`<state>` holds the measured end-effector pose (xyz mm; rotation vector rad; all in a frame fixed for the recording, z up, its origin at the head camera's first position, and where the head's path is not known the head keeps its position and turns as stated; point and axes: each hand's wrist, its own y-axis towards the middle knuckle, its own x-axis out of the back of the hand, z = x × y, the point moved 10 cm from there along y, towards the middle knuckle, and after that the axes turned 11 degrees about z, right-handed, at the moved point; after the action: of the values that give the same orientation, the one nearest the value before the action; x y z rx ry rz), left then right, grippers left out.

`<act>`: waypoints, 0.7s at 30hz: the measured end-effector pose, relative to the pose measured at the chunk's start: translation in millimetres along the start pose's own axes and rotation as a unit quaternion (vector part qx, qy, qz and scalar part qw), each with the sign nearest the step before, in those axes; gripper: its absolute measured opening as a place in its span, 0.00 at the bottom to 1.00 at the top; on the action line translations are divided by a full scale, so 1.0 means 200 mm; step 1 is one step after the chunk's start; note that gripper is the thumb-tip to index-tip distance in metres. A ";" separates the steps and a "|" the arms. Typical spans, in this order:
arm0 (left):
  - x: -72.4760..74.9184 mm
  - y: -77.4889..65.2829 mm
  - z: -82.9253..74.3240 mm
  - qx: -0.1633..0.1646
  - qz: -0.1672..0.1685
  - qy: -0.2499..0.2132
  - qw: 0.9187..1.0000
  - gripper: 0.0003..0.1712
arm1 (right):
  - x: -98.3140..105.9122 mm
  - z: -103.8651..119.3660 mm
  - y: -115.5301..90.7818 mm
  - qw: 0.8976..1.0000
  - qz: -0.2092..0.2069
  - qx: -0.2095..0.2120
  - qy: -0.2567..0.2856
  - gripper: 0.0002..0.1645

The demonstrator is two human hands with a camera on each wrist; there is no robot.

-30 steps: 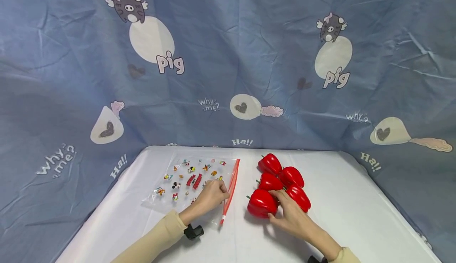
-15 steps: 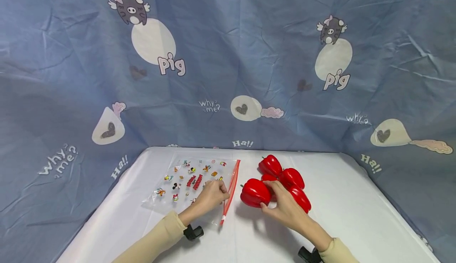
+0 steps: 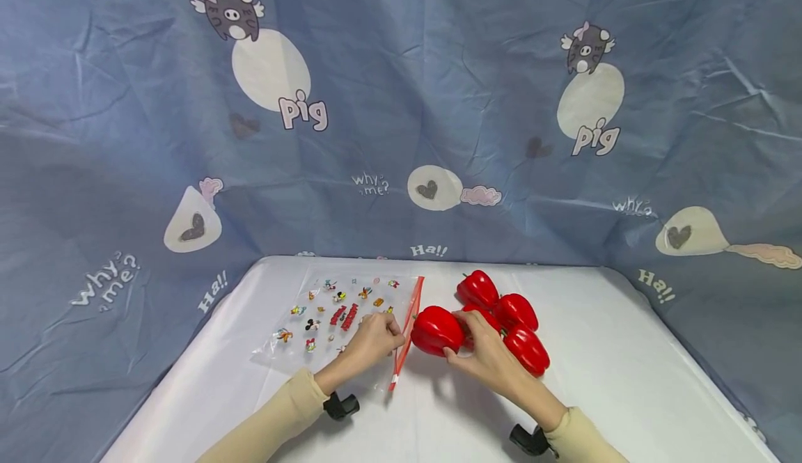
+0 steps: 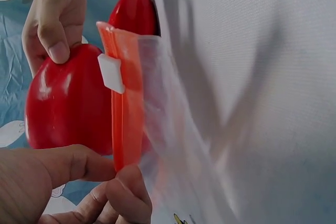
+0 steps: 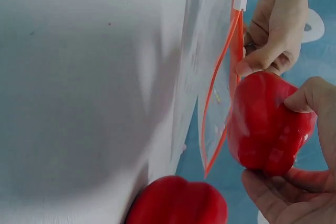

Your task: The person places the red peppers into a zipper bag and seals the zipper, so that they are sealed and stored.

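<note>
My left hand [image 3: 374,340] pinches the upper orange-red edge of a clear zip bag [image 3: 294,351] with printed cartoon figures. In the right wrist view the bag's mouth [image 5: 216,98] gapes, with a white slider [image 4: 111,73] at one end of the orange strip. Between thumb and fingers, my right hand [image 3: 485,351] grips a red bell pepper [image 3: 436,331], raised off the table right beside the bag's mouth. Several other red bell peppers [image 3: 526,350] lie grouped behind and to the right of that hand; one is partly hidden by the held pepper and hand.
A white cloth covers the table [image 3: 601,351]. At its back and sides hangs a blue curtain [image 3: 376,101] with pig prints. Black wrist mounts [image 3: 341,406] show below both hands.
My right hand has lifted the front bell pepper from the group and carried it left to the bag's mouth. My left hand keeps its hold on the bag's edge.
</note>
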<state>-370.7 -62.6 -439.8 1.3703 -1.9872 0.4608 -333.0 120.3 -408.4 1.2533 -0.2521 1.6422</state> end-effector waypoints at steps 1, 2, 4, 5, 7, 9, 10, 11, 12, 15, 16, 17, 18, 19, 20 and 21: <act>0.00 0.00 0.00 0.003 0.001 -0.003 1.000 0.06 | -0.01 0.00 0.00 1.000 -0.001 0.000 0.001 0.37; 0.00 0.00 0.00 0.005 0.003 -0.005 1.000 0.06 | -0.01 0.00 0.01 1.000 -0.001 0.001 0.002 0.37; -0.01 0.00 0.01 0.008 0.006 -0.009 1.000 0.06 | -0.02 0.01 0.01 1.000 -0.004 0.005 0.002 0.36; -0.01 0.00 0.01 0.010 0.007 -0.012 1.000 0.06 | -0.03 0.01 0.01 1.000 -0.004 0.006 0.001 0.36; -0.01 0.00 0.01 0.013 0.007 -0.016 1.000 0.06 | -0.04 0.02 0.02 1.000 -0.006 0.010 0.001 0.36; -0.01 0.00 0.01 0.015 0.004 -0.021 1.000 0.06 | -0.06 0.02 0.02 1.000 -0.005 0.010 0.000 0.36; 0.00 -0.01 0.01 0.017 0.002 -0.024 1.000 0.06 | -0.07 0.01 0.02 1.000 -0.003 0.007 0.001 0.36; 0.00 -0.01 0.01 0.017 0.000 -0.025 1.000 0.06 | -0.08 0.01 0.02 1.000 -0.001 0.005 0.001 0.36; 0.00 -0.01 0.01 0.018 -0.002 -0.027 0.999 0.06 | -0.08 0.01 0.02 1.000 0.002 0.002 0.001 0.36; 0.01 -0.01 0.01 0.018 -0.007 -0.028 0.999 0.05 | -0.11 -0.01 0.01 1.000 0.014 -0.011 -0.002 0.36; 0.01 -0.01 0.01 0.021 -0.007 -0.027 0.999 0.05 | -0.12 -0.01 0.01 1.000 0.019 -0.015 -0.002 0.37; 0.01 -0.01 0.01 0.021 -0.008 -0.026 0.999 0.05 | -0.13 -0.02 0.00 1.000 0.023 -0.018 -0.002 0.37; 0.01 -0.01 0.01 0.023 -0.008 -0.026 0.999 0.06 | -0.14 -0.02 0.00 0.999 0.027 -0.022 -0.001 0.37; 0.01 -0.01 0.01 0.020 -0.009 -0.023 1.000 0.05 | -0.15 -0.03 0.00 0.999 0.031 -0.025 0.000 0.37; 0.01 -0.01 0.01 0.022 -0.009 -0.022 0.999 0.06 | -0.15 -0.03 0.00 0.999 0.035 -0.028 0.000 0.37; 0.01 -0.01 0.01 0.019 -0.010 -0.020 1.000 0.06 | -0.16 -0.04 0.00 0.999 0.037 -0.031 0.000 0.37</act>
<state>-370.6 -65.0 -440.5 1.4313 -2.0048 0.4668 -338.8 107.2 -437.0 1.2091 -0.3502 1.6850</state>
